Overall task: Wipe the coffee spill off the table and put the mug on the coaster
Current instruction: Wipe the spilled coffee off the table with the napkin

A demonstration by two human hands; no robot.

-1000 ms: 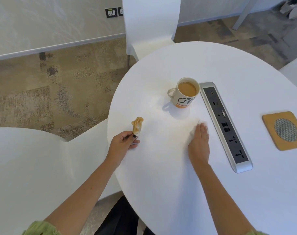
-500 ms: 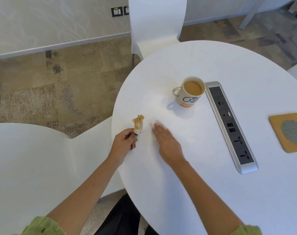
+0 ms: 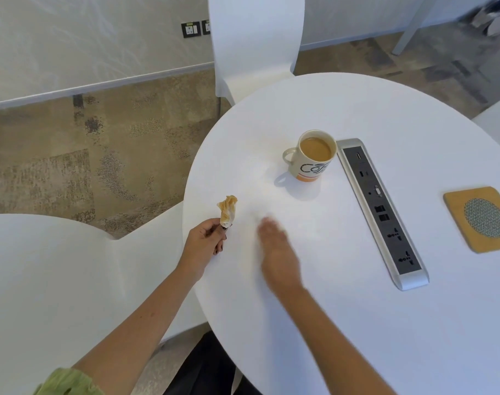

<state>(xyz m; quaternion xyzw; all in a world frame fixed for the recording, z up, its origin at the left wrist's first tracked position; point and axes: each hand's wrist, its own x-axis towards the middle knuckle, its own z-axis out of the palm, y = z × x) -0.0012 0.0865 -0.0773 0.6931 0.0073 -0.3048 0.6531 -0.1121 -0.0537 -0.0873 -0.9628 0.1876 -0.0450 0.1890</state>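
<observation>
Head view: left hand (image 3: 204, 241) sits at the table (image 3: 357, 323) edge, fingers curled, pinching a crumpled, coffee-stained tissue (image 3: 227, 210) that sticks upward. Right hand (image 3: 277, 252) lies flat, palm down on the white top, fingers extended and close together, blurred; whether anything is under it, cannot tell. Mug (image 3: 311, 155), full of coffee, stands just beside the power strip (image 3: 381, 212). Coaster (image 3: 481, 219) lies well apart, beyond the strip, near the right edge.
</observation>
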